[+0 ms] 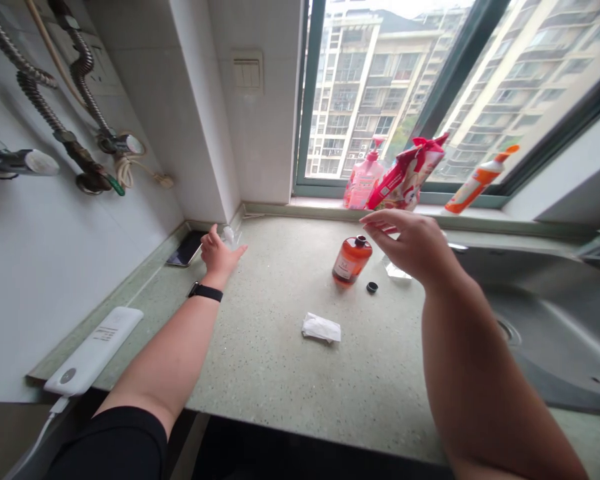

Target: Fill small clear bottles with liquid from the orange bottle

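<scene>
At the back left of the counter, my left hand [220,255] has its fingers apart and its thumb stretched out. Just behind it is a small clear object [229,235], partly hidden; whether they touch I cannot tell. My right hand [407,241] hovers with extended fingers, thumb and fingers apart, above and right of an amber bottle [351,263] that stands uncapped. A black cap [373,287] lies beside the bottle. Below my right hand sits a white, shiny item [398,270], partly covered by it. Nearer me lies a folded white tissue [321,328].
A phone [186,249] lies by the left wall, and a white power strip [95,350] on the left edge. The sink [555,320] is at right. On the sill stand a pink pump bottle [363,181], a red bag [405,177] and an orange-white bottle [477,183].
</scene>
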A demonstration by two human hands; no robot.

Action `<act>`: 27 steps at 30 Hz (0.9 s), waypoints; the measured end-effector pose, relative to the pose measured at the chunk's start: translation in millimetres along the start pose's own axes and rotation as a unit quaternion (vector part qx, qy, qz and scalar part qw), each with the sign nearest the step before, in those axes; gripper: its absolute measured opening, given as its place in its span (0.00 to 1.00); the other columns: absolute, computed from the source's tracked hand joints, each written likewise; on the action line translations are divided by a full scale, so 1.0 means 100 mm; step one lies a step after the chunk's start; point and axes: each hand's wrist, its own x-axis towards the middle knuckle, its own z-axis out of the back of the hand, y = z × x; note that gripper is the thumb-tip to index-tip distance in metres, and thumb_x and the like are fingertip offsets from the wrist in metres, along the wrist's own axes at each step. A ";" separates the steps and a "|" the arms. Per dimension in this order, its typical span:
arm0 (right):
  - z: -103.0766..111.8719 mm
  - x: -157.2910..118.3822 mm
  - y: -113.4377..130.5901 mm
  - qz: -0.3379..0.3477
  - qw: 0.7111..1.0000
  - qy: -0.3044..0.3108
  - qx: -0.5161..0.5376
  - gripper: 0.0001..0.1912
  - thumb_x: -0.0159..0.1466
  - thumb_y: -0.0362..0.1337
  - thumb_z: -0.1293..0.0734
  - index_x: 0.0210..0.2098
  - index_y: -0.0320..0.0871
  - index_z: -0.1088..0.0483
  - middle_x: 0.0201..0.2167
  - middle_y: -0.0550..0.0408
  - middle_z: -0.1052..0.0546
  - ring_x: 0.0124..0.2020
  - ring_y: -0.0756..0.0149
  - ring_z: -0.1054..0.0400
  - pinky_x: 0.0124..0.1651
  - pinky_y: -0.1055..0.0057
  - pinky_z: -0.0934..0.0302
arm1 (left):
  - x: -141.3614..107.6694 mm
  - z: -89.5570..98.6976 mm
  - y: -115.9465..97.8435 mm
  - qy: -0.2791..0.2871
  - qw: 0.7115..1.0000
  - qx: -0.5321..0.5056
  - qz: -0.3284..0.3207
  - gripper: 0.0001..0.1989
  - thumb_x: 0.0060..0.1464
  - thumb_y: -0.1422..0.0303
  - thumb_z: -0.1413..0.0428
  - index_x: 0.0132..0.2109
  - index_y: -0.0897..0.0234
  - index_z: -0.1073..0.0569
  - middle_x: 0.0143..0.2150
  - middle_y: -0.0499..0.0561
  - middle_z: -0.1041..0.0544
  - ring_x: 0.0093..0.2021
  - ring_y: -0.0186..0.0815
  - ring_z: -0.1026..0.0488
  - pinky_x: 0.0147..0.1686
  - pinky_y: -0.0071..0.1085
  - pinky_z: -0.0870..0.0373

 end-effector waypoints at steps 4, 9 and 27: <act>-0.07 -0.01 0.07 0.004 0.999 0.033 0.011 0.10 0.69 0.40 0.33 0.42 0.51 0.18 0.41 0.51 0.14 0.38 0.55 0.19 0.49 0.57 0.26 | 0.03 -0.02 0.06 0.018 0.999 0.007 0.047 0.44 0.49 0.57 0.28 0.66 0.60 0.40 0.66 0.71 0.32 0.68 0.67 0.32 0.63 0.64 0.32; -0.26 -0.05 0.10 -0.006 0.997 0.052 0.052 0.13 0.68 0.41 0.31 0.50 0.49 0.20 0.39 0.50 0.14 0.39 0.54 0.19 0.48 0.56 0.27 | -0.01 0.01 -0.04 0.002 0.999 -0.035 -0.008 0.35 0.53 0.60 0.31 0.63 0.58 0.38 0.61 0.64 0.26 0.64 0.56 0.26 0.63 0.55 0.29; -1.44 -0.85 0.23 -0.035 0.976 -0.064 0.206 0.21 0.65 0.50 0.24 0.55 0.53 0.24 0.53 0.46 0.22 0.59 0.47 0.27 0.62 0.43 0.29 | -0.94 0.16 -0.80 0.165 0.898 -0.133 -0.387 0.30 0.61 0.49 0.34 0.61 0.56 0.34 0.59 0.58 0.21 0.61 0.53 0.24 0.70 0.58 0.40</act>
